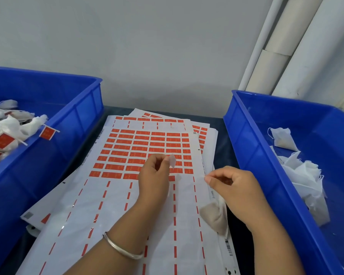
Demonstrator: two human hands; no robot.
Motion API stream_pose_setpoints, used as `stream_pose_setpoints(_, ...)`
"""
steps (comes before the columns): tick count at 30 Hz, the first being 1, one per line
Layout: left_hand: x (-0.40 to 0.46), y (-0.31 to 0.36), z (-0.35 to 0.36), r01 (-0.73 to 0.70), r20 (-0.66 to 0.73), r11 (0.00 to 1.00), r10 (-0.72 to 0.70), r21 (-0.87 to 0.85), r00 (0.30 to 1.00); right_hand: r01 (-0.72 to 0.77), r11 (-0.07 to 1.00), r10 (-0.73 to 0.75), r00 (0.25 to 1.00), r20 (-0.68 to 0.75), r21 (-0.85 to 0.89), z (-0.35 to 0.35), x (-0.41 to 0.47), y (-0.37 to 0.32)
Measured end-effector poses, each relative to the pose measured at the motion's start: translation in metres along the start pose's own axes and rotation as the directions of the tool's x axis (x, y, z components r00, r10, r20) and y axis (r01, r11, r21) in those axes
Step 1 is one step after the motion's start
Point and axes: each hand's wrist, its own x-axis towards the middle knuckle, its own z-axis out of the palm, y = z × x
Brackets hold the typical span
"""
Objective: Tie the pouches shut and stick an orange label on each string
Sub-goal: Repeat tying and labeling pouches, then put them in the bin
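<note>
A sheet of orange labels (143,149) lies on a stack of sheets between two bins. Over the sheet, my left hand (155,179) pinches one peeled label (172,161) between thumb and fingertip; its pale back faces me. To the right, my right hand (236,187) pinches a thin white string (206,177) at its fingertips. A filled white pouch (214,217) hangs below that hand, over the sheet's right edge. The label and the string are a short way apart.
A blue bin (77,116) on the left holds several tied pouches with orange labels (46,133) on their strings. A blue bin (252,139) on the right holds several loose white pouches (304,175). White pipes (286,46) run up the back right wall.
</note>
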Motion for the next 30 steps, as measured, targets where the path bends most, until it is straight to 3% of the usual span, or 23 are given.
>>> stream_pose_setpoints(3,-0.002,0.005,-0.001,-0.016,0.085,0.995,0.024,-0.097,0.996,0.022,0.981,-0.039,0.996,0.083,0.194,0.003,-0.006,-0.009)
stream_pose_setpoints(8,-0.014,0.017,-0.002,0.047,0.339,0.969,0.039,-0.242,0.94,0.065,0.922,-0.13,0.981,0.146,0.381,0.011,-0.01,-0.017)
stream_pose_setpoints(11,-0.02,0.022,-0.003,0.102,0.444,0.974,-0.002,-0.201,0.896,0.057,0.912,-0.101,0.991,0.088,0.406,0.015,-0.007,-0.015)
stream_pose_setpoints(15,-0.023,0.024,-0.004,0.146,0.583,0.978,-0.032,-0.15,0.812,0.073,0.941,-0.039,0.993,-0.11,0.331,0.016,-0.003,-0.007)
stream_pose_setpoints(21,-0.024,0.024,-0.003,0.193,0.598,0.97,-0.07,-0.144,0.798,0.025,0.941,0.052,0.975,-0.218,0.339,0.019,0.002,0.002)
stream_pose_setpoints(30,-0.024,0.026,-0.003,0.26,0.58,0.949,-0.112,-0.18,0.807,-0.025,0.941,0.108,0.968,-0.229,0.337,0.019,0.005,0.005)
